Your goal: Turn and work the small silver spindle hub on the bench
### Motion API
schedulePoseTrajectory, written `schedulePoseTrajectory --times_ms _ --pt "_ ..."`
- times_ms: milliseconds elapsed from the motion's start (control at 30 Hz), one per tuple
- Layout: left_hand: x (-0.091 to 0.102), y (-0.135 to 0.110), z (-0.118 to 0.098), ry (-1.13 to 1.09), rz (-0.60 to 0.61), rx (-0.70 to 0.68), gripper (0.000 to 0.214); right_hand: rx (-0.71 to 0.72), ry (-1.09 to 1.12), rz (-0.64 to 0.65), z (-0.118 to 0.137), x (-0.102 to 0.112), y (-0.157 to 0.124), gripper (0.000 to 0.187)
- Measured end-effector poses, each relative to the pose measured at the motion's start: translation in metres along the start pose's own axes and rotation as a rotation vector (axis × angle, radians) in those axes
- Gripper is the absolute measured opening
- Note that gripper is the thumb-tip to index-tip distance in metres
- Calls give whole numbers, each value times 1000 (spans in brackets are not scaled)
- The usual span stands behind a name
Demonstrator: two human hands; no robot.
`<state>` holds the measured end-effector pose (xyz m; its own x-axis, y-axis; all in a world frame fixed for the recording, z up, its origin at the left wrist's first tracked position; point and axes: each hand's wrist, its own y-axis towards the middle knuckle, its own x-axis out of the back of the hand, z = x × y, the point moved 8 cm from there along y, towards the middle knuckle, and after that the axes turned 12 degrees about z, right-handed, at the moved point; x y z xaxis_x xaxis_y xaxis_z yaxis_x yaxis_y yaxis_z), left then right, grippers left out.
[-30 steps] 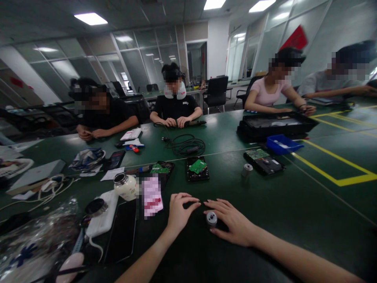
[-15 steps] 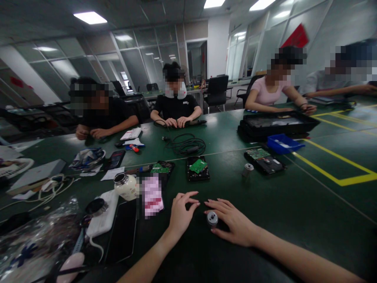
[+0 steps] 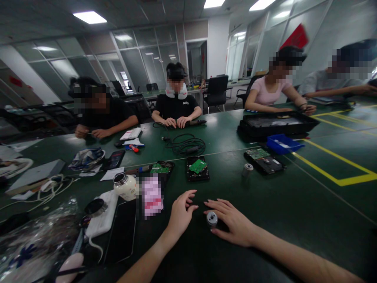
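Over the near middle of the green table, my left hand [image 3: 180,212] is empty, its fingers curved and the thumb apart from them. My right hand [image 3: 234,222] rests on the table with its thumb and index finger on either side of a small silver metal cylinder [image 3: 211,219]. The cylinder stands upright and has dark holes in its top. A similar metal cylinder [image 3: 247,169] stands farther back to the right. Beyond my hands lies a black hard drive [image 3: 190,176] with a loose green circuit board [image 3: 198,166] on top.
Another hard drive [image 3: 266,161] sits by a blue bin [image 3: 282,144] and a black tray [image 3: 277,125]. Left are a dark phone [image 3: 120,232], a cream jar [image 3: 126,188] and plastic bags [image 3: 38,239]. A coiled cable [image 3: 187,144] lies farther back. Several people sit across the table.
My left thumb and fingers have parted a little more. My right hand and the metal cylinder stay in place.
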<state>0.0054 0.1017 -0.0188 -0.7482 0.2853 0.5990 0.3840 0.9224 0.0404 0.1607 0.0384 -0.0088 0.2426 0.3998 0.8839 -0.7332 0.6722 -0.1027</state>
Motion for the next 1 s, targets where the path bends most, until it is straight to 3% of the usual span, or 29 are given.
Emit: schedulePoseTrajectory --times_ms 333,700,1000 --pt "0 -2 -4 13 36 -52 43 14 40 -19 2 2 -1 48" --pt "4 -26 -79 -141 51 -322 20 38 39 -46 0 0 0 53" --pt "0 -28 -76 -149 -6 -373 9 47 44 -68 -1 0 0 55"
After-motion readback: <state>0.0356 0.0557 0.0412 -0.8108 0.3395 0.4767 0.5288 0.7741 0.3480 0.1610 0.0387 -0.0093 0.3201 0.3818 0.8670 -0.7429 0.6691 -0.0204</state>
